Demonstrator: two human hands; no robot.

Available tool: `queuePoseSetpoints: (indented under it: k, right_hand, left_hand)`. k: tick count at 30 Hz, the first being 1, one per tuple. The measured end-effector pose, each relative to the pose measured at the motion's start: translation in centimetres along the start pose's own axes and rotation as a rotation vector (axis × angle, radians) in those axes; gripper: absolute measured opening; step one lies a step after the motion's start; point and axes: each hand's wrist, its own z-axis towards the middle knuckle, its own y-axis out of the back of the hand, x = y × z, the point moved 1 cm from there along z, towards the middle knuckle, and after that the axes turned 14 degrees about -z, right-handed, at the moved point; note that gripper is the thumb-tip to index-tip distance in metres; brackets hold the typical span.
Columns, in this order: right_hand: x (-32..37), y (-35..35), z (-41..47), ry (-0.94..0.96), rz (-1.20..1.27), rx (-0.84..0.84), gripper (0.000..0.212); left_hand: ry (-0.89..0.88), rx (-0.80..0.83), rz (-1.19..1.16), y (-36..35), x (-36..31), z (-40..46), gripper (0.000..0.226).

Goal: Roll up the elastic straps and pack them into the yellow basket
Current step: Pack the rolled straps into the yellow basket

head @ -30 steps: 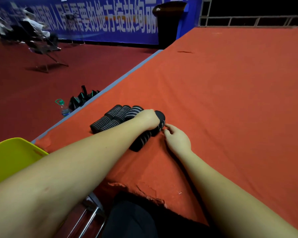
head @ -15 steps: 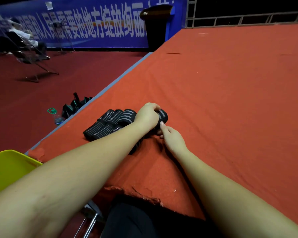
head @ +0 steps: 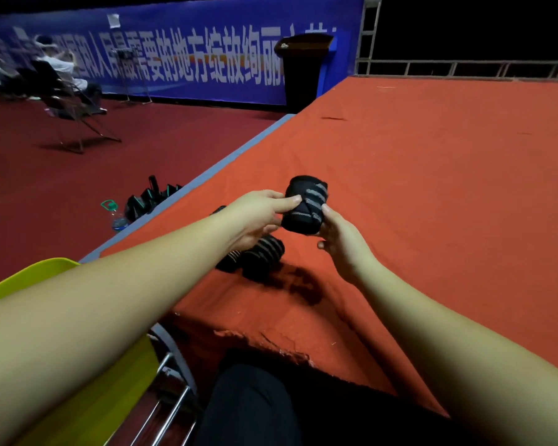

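Hovering above the orange-covered worktop (head: 432, 188), a rolled black elastic strap (head: 305, 206) with grey stripes is held between both hands. The left hand (head: 258, 217) has its grip closed on the roll's left side, thumb pressed across its front; the right hand (head: 342, 246) clasps the right side and underside with its fingers. Below them, more rolled straps (head: 261, 254) lie together on the worktop. The yellow basket (head: 29, 275) sits at the lower left, beside the worktop's edge, partly hidden by the left forearm.
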Motion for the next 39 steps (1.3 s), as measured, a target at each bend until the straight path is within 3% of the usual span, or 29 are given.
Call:
queuePoseSetpoints:
  k: [3,7,10,16,20,23,27,32,35,39]
  right_hand:
    - [1.5,-2.8,-1.9,-0.042,-0.212,0.251,0.032]
    - [4.2,-6.3,-2.4,0.05,0.051,0.441,0.041]
    - [4.7,-9.9,-2.1,0.128,-0.047,0.529,0.046]
    - [7.5,-17.7,-3.2,0.304,-0.309,0.559,0.022]
    - [9.5,-22.8,-4.7,0.315,-0.397,0.686,0.035]
    - [10.8,-25.9,-5.4,0.281,-0.476,0.794,0.039]
    - [11.4,-29.3,-5.6,0.22,-0.575,0.873,0.049]
    - [10.4,-32.4,-5.5,0.062,-0.683,1.015,0.062]
    - [8.9,-33.9,-5.0,-0.082,-0.804,1.143,0.082]
    - [7.9,-34.9,-5.8,-0.154,-0.893,1.16,0.082]
  left_hand:
    - [0.063,0.117,-0.168,2.2,-1.4,-5.0,0.035]
    - [0.05,0.101,-0.146,6.3,-1.7,-10.7,0.038]
    - [0.015,-0.015,-0.199,9.4,-1.0,-14.2,0.037]
    - [-0.001,-0.287,-0.255,15.3,1.3,-19.9,0.044]
    - [0.011,-0.448,-0.275,18.8,2.0,-22.4,0.047]
    - [0.034,-0.498,-0.295,20.9,2.3,-23.7,0.058]
    - [0.062,-0.589,-0.432,23.2,3.2,-24.8,0.03]
    - [0.181,-0.644,-0.392,25.1,5.4,-25.5,0.008]
    - [0.267,-0.652,-0.405,25.5,7.3,-25.2,0.008]
    - [0.418,-0.61,-0.371,26.0,10.5,-24.6,0.032]
